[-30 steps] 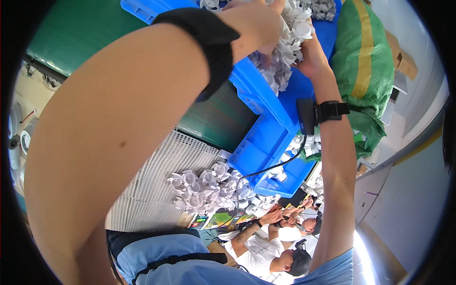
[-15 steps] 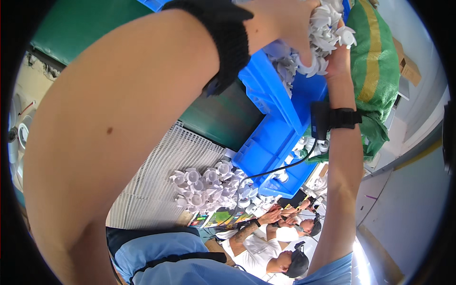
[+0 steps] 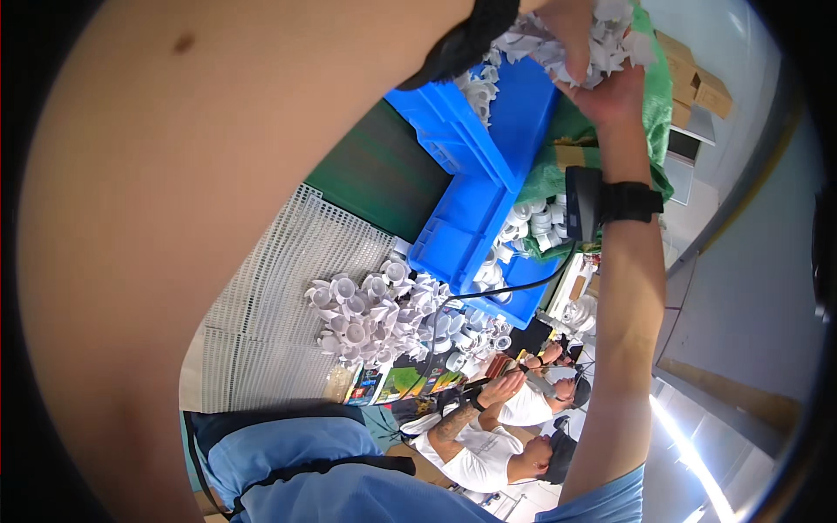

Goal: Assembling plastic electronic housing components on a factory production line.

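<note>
At the top right, my left hand point(image 3: 571, 33) and my right hand point(image 3: 613, 96) clasp a heap of small white plastic parts with pointed fins point(image 3: 608, 44) between them. My left fingers press on the near side of the heap. The right palm cups it from below and the right. Part of my left hand is cut off by the upper edge. The heap is close to a green woven sack point(image 3: 656, 91) and beside a blue plastic crate point(image 3: 523, 105) that has more such parts in it. Both wrists wear black bands.
Another pile of white cup-shaped parts point(image 3: 370, 314) lies by a white perforated mat point(image 3: 270, 305). A second blue bin point(image 3: 458, 231) and white ring-like fittings point(image 3: 545, 222) are near the sack. A black cable point(image 3: 514, 307) runs from my right wrist. Two co-workers point(image 3: 479, 453) sit at the lower middle.
Both hands, with the heap between them, have shifted from over the blue crate toward the green sack. The crates and the pile on the mat appear higher and further left in view.
</note>
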Demonstrator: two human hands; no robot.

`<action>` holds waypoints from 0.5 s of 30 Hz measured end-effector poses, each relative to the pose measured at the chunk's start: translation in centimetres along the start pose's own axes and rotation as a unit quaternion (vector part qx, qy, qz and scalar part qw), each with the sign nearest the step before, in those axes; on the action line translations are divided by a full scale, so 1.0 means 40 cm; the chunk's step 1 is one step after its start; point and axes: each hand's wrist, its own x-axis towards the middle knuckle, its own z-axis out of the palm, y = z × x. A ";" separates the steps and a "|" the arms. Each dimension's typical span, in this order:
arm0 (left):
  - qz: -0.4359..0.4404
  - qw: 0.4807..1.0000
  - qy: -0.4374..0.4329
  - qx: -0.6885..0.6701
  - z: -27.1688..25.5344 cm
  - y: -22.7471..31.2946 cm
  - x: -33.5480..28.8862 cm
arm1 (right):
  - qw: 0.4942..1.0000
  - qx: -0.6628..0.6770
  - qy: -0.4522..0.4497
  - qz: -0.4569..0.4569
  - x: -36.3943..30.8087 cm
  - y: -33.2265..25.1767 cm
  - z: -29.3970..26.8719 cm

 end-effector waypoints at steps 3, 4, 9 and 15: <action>-0.011 0.997 0.065 0.045 -0.006 0.045 -0.069 | 0.999 0.028 0.005 -0.016 -0.088 -0.007 0.036; -0.024 0.996 0.073 0.053 0.018 0.043 -0.089 | 0.999 0.031 -0.011 -0.018 -0.117 -0.002 0.064; -0.049 0.976 0.194 0.082 0.128 0.176 -0.182 | 0.990 0.137 -0.004 -0.035 -0.284 0.045 0.011; -0.103 0.988 0.114 0.022 0.301 0.249 -0.433 | 0.932 0.306 -0.184 0.068 -0.491 0.333 -0.081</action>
